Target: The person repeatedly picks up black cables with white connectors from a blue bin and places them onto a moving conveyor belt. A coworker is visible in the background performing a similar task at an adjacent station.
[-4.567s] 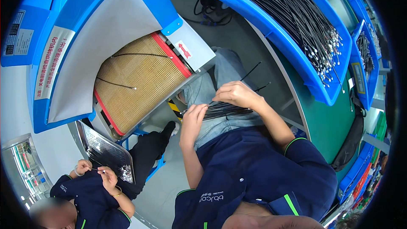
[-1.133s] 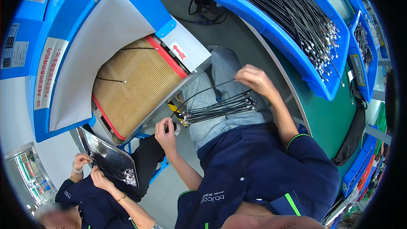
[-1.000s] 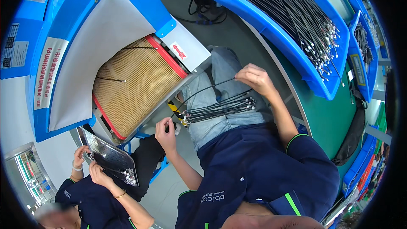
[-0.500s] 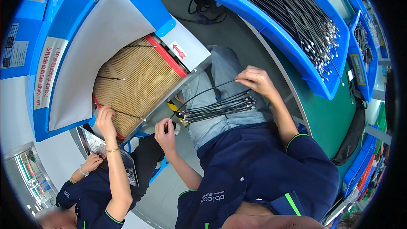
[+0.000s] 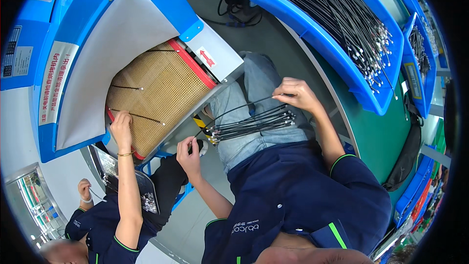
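Note:
A single thin black cable is stretched between my two hands, bowed slightly upward. My left hand pinches one end near my knee. The other end is between the fingers of my right hand, farther right and higher in the picture. Below it, across my thighs in light jeans, lies a loose bundle of black cables with small white connectors at both ends. Neither hand touches that bundle.
To the left, a blue machine has a tan mesh belt carrying several cables. A co-worker's hand reaches over it; a metal tray rests on their lap. A blue bin full of cables stands on the green table.
My hands and the stretched cable have barely moved. The co-worker's near hand has shifted up along the belt, their other hand has lifted off the tray, and the belt's cables have moved slightly inward.

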### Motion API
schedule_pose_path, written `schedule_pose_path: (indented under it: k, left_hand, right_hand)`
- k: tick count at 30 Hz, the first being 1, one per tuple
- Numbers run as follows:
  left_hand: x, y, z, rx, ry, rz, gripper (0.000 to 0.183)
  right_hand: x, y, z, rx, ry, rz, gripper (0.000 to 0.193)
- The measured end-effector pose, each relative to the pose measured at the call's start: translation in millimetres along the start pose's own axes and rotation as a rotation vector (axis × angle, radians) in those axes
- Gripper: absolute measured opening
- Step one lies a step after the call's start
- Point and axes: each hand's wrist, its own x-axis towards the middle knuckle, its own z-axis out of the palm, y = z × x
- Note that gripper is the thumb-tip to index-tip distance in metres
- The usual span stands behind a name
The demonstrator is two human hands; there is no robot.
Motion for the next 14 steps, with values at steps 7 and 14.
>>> schedule_pose_path:
  k: [7,14]
  left_hand:
    - [0.4,2.1,-2.4,0.012,-0.040,-0.007,0.009]
    - [0.3,4.1,-4.7,0.005,-0.030,-0.014,0.008]
  right_hand:
    - [1.8,-3.3,1.0,0.036,-0.009,0.026,0.009]
    - [1.7,-3.6,0.4,0.039,-0.045,0.054,0.010]
